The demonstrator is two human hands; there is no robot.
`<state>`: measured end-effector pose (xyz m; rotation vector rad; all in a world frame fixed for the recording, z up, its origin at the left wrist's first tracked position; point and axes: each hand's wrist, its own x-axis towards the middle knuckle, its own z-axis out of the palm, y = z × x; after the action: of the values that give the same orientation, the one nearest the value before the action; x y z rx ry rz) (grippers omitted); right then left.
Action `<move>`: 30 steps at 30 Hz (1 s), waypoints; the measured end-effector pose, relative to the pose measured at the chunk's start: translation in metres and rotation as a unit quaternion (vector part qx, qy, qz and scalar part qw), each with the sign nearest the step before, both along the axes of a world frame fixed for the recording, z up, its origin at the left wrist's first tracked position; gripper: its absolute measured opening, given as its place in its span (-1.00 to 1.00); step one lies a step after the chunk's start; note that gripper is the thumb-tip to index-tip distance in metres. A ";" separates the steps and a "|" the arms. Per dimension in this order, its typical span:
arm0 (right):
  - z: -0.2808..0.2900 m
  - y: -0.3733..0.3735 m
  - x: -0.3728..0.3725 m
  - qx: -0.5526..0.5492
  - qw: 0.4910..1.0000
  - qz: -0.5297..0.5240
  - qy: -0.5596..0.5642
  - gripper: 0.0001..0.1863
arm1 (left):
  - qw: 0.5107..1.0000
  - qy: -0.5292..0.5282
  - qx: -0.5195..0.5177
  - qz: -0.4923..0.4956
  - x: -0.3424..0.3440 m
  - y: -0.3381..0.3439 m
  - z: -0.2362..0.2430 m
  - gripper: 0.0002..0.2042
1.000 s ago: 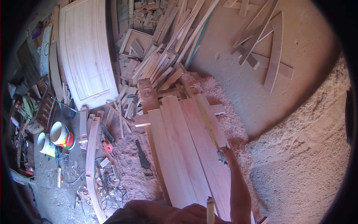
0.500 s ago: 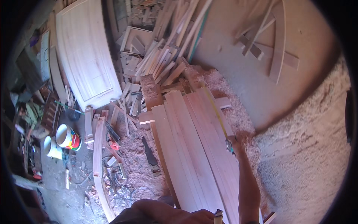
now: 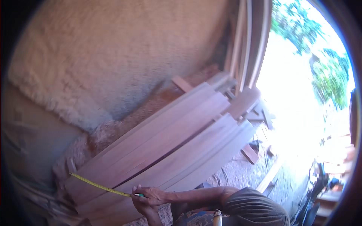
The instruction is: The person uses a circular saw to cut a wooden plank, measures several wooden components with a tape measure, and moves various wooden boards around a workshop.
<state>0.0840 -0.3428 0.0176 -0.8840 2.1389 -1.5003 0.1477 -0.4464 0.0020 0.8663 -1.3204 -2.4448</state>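
Note:
A yellow tape measure has its blade stretched across the near left ends of the wooden boards. The blade's near end runs to my two hands, which are close together at the lower middle. My right hand, its arm coming from the right, is closed by the tape, with a bit of green and white showing at its fingers. Just below and touching it, my left hand is closed around the tape measure. Fingers hide most of the case.
Wood shavings lie along the boards' far side, against a rough wall. Crosspieces stick out from under the boards. Tall planks stand by a bright opening. A pale stick with a ragged tip shows at the lower edge.
The view has swung right, from the door panel and wood scraps to the bright opening. My right hand, earlier stretched out with the tape, is now drawn in beside my left.

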 end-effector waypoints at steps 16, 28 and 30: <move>0.029 0.364 0.184 0.065 0.803 -0.586 -0.087 -0.61 | 0.839 0.053 -0.098 -0.532 -0.061 0.300 0.071 -0.56; -0.038 0.399 0.355 0.095 0.595 -0.772 -0.199 -0.64 | 0.480 0.065 -0.103 -0.869 0.040 0.490 0.045 -0.64; -0.059 0.432 0.368 0.087 0.588 -0.796 -0.117 -0.64 | 0.431 0.149 -0.158 -0.876 0.065 0.530 0.045 -0.62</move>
<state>0.4519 0.0891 -0.0414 1.8019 2.6057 -1.5738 0.2125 0.0836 0.0471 -2.1662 -2.9961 -2.2882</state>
